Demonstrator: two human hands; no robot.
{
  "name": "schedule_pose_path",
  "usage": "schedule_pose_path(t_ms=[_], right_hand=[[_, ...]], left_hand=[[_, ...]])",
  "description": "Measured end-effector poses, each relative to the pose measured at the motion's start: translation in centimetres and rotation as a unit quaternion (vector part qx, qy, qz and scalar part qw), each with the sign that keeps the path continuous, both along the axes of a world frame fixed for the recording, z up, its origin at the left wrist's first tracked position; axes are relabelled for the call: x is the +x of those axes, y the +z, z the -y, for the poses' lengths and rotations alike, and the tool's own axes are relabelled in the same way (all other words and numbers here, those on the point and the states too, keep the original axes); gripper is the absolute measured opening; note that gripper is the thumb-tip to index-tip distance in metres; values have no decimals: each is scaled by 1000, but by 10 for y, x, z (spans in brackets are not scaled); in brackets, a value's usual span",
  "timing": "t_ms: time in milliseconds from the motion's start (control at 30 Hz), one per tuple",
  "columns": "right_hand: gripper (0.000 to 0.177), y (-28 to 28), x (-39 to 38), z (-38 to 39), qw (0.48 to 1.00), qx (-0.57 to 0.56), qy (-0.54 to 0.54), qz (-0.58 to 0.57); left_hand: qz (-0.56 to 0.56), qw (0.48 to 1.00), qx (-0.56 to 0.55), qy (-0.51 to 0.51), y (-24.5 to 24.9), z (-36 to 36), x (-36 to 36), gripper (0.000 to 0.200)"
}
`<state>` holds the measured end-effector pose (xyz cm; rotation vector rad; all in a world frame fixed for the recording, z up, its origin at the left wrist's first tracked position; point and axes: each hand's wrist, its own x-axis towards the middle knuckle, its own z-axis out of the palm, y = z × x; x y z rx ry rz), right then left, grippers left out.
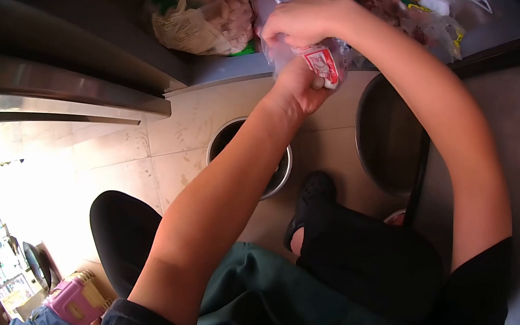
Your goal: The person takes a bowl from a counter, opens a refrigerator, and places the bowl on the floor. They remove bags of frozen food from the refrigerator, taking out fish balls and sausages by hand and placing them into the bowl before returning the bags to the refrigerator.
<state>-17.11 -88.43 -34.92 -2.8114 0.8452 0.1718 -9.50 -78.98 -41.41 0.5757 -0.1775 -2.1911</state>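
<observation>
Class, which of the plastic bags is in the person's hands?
The clear bag showing a red-and-white label, held by the left hand and right hand. The other bags lie unheld.

No lettering can be read (the red-and-white print [321, 64] on the clear bag [286, 56] is too blurred).

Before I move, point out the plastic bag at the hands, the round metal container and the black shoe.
Plastic bag [324, 67]: head view, on its red-printed patch.
Round metal container [223, 138]: head view, on its inner wall.
Black shoe [319, 190]: head view, on its top.
</observation>
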Motion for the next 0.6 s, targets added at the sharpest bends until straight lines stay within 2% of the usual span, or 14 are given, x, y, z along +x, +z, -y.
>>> schedule_pose_path(t_ms=[33, 67, 133, 167, 233, 267, 300, 367, 433, 500, 533, 600], right_hand=[[24, -2, 3, 5, 995, 37, -6, -93], [24, -9, 2, 9, 995, 34, -3, -94], [7, -22, -3, 11, 994, -15, -84, 64], [7, -27, -4, 13, 995, -15, -80, 64], [6, -38, -8, 18, 969, -64, -132, 198], [7, -42, -11, 23, 962, -89, -142, 214], [7, -46, -13, 28, 962, -86, -144, 214], [6, -49, -14, 35, 932, -139, -123, 311], [6, -47, -20, 37, 931, -143, -135, 306], [8, -31, -27, 33, 928, -210, -207, 227], [9, -9, -23, 24, 933, -165, -250, 200], [9, 0, -20, 17, 931, -159, -256, 206]], left_hand=[[-2, 1000, -1, 2, 7, -4, -1, 17], [10, 999, 24, 23, 14, -9, -1, 16], [19, 995, 67, 64, 24, -17, -2, 18], [19, 995, 67, 68, 27, -18, -2, 18], [24, 991, 86, 102, 32, -21, -3, 21], [24, 991, 90, 101, 33, -22, -2, 21], [47, 989, 87, 109, 35, -22, 1, 21], [71, 987, 87, 119, 36, -24, 10, 21], [73, 986, 82, 122, 38, -27, 18, 21], [39, 986, 93, 132, 49, -35, 24, 21], [4, 985, 102, 142, 52, -41, 27, 22], [-14, 987, 103, 119, 50, -50, 39, 22]])
